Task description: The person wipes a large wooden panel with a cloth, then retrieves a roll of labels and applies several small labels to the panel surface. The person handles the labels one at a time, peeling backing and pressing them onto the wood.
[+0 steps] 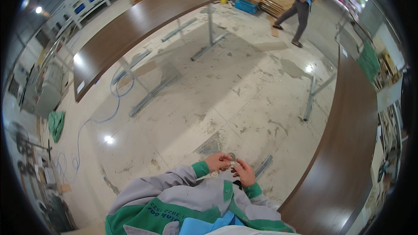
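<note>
My left hand (219, 162) and my right hand (244, 173) come together in front of my body, just above the floor in this view. Between the fingertips is a small pale, rounded thing (232, 157), with a whitish bit at its lower edge. It looks like a little ring or roll, but is too small to name for certain. Both hands are closed in a pinch, fingers curled toward each other. Green cuffs and grey sleeves cover my forearms.
A long brown table (152, 11) on metal legs stands far left; another brown tabletop (344, 148) runs along my right. A blue hose (118, 104) trails over the worn floor (196, 91). A person (303, 6) walks at the far right, near stacked boards (274, 1) and a blue crate (246, 5).
</note>
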{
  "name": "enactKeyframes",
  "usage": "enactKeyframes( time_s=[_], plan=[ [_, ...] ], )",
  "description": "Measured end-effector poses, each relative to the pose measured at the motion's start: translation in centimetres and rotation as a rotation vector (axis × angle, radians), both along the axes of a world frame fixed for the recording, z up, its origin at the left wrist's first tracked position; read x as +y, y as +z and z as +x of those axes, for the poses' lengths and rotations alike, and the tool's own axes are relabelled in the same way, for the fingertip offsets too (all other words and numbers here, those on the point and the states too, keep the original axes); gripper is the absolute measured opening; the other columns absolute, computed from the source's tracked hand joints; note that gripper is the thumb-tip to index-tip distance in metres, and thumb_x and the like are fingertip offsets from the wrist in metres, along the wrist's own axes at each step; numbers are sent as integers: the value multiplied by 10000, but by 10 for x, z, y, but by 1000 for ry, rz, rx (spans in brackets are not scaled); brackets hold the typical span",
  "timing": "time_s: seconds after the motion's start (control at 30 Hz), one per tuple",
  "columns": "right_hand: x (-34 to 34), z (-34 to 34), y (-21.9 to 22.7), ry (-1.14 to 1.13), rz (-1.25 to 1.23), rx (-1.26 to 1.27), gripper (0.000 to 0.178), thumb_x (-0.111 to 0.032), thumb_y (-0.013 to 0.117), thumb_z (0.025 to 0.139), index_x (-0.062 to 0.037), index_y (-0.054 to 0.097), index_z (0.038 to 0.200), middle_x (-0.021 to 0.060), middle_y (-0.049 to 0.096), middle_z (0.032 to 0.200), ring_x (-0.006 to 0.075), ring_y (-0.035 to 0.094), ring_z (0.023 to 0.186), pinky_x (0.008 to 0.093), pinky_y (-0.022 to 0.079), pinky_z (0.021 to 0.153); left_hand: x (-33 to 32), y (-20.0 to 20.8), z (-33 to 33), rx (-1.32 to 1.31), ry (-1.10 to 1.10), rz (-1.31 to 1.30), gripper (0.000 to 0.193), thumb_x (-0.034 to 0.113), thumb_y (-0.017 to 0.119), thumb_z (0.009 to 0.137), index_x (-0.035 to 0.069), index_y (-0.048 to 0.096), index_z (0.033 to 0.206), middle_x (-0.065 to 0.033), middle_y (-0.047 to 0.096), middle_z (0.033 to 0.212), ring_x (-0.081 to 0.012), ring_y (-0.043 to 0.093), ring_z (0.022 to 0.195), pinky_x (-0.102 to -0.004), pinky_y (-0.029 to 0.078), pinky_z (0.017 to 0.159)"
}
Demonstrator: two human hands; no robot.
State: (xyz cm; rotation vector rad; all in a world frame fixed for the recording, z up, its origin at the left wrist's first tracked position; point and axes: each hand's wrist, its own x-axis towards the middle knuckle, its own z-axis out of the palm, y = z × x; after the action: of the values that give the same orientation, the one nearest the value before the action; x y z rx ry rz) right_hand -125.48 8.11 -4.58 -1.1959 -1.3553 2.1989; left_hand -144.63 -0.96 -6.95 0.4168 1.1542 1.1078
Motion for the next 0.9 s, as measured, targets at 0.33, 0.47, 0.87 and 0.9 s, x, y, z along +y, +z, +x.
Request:
enactKeyframes(
  time_s=[0.33,0.47,0.87,0.9],
  plan=[
    [311,-134,56,240,252,-32,225,-211,678,961,13,698,951,33,698,797,92,616,671,264,501,599,259,64,-108,76,335,47,331,40,717,921,-14,574,1215,-119,702,932,-193,693,788,-343,607,737],
    [421,-217,59,153,134,124,180,-152,685,957,22,679,1005,53,692,845,105,624,713,264,515,628,359,62,-186,27,459,69,323,38,711,928,-7,577,1219,-107,689,949,-192,699,804,-342,624,752],
    [723,-385,69,-98,-186,52,239,-113,659,961,1,598,1161,112,706,879,168,670,733,292,548,642,711,89,-389,28,173,90,310,112,682,959,-12,612,1234,-68,678,979,-146,670,821,-298,578,754],
    [749,-397,64,-142,-204,74,232,-119,659,963,-5,598,1155,107,701,868,171,664,722,294,544,636,740,89,-403,29,131,111,313,109,680,958,-13,611,1238,-66,679,982,-143,665,817,-299,575,750]
  ],
)
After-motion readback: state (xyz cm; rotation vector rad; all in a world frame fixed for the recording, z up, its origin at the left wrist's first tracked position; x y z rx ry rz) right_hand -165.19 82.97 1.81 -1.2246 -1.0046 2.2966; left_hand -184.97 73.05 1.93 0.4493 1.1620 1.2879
